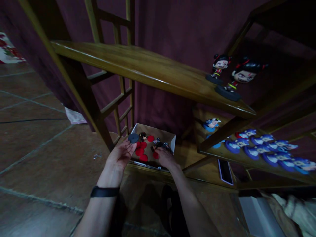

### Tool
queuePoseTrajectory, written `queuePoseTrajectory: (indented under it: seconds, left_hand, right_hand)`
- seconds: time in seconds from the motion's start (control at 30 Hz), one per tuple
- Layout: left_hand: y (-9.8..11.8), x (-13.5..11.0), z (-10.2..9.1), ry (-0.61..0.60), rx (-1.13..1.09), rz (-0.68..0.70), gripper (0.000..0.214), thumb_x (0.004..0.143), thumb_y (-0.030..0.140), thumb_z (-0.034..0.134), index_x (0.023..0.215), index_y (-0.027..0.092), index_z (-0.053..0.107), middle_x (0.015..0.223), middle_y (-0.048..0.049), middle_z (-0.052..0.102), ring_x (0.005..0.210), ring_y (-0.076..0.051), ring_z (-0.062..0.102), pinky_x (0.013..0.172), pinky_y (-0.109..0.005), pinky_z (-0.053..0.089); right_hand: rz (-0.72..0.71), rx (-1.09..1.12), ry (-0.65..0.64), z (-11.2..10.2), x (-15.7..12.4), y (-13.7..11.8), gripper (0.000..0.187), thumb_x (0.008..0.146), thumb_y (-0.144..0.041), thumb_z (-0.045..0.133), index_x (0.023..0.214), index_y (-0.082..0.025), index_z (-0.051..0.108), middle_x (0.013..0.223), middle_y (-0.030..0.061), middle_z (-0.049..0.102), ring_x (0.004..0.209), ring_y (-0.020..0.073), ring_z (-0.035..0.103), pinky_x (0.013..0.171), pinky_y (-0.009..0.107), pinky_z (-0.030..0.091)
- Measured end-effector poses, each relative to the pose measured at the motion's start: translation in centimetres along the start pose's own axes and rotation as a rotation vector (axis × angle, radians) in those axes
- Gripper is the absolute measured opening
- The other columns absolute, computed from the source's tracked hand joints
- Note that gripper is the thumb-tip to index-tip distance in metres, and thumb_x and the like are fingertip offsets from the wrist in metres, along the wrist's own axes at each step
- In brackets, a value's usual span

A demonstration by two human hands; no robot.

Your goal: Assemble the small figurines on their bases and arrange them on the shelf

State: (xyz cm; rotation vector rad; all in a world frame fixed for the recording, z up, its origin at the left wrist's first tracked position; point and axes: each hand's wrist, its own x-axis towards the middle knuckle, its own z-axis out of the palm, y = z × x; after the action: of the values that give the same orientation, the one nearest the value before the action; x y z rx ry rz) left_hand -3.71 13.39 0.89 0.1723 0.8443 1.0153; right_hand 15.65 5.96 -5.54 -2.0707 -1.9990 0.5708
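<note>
My left hand [122, 152] is closed on a dark round base [133, 138], pinched at the fingertips above the left side of an open cardboard box [172, 144]. My right hand [165, 157] reaches down into the box, its fingers curled at a black-haired figurine [161, 145]; the dim light partly hides this grip. Several red discs [140, 150] lie in the box between my hands. Toward the box's back is another small dark-haired figurine [143, 136].
Two black-haired figurines on dark bases, one larger [243, 77] and one smaller [219, 65], stand on the upper wooden shelf [148, 67]. Several blue figurines [261, 148] occupy the lower right shelf. A phone [225, 171] lies right of the box. A wooden post [81, 95] rises at left.
</note>
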Motion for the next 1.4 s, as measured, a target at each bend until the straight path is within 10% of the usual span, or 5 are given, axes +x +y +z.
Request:
queuePoseTrajectory:
  seconds: [0.3,0.73,1.2,1.4]
  left_hand:
    - [0.5,-0.4,-0.5,-0.025,-0.056,-0.015,0.025,0.076,-0.003,0.046,0.092,0.011,0.06,0.078,-0.0079,0.066,0.066,-0.014,0.065,0.059,-0.025,0.058]
    - [0.2,-0.3,-0.3,-0.025,-0.045,-0.039,0.025,0.077,-0.003,0.044,0.089,0.011,0.06,0.075,-0.008,0.066,0.063,-0.013,0.065,0.059,-0.024,0.057]
    - [0.2,-0.4,-0.3,-0.048,-0.03,-0.018,0.024,0.076,-0.004,0.044,0.087,0.01,0.06,0.072,-0.0074,0.066,0.06,-0.013,0.064,0.059,-0.025,0.057]
    - [0.2,-0.3,-0.1,-0.028,-0.034,-0.017,0.022,0.076,-0.003,0.046,0.086,0.01,0.06,0.073,-0.0083,0.066,0.062,-0.014,0.065,0.059,-0.025,0.057]
  right_hand:
    - [0.258,-0.051,0.202,-3.6,-0.6,3.3,0.036,0.081,-0.008,0.04,0.111,-0.021,0.057,0.113,0.0053,0.057,0.105,0.0163,0.051,0.087,0.025,0.037]
    - [0.219,-0.277,0.224,-0.1,0.8,1.3,0.036,0.081,-0.004,0.035,0.108,-0.017,0.054,0.114,0.0129,0.052,0.111,0.023,0.04,0.102,0.037,0.02]
    - [0.156,0.315,0.205,-1.4,1.4,1.0,0.015,0.082,-0.023,0.046,0.089,-0.022,0.059,0.084,-0.001,0.064,0.079,0.013,0.057,0.072,0.024,0.042]
    - [0.317,0.054,0.398,-2.1,1.8,2.8,0.024,0.085,-0.015,0.038,0.097,-0.022,0.058,0.101,0.0018,0.061,0.095,0.0139,0.053,0.083,0.024,0.038]
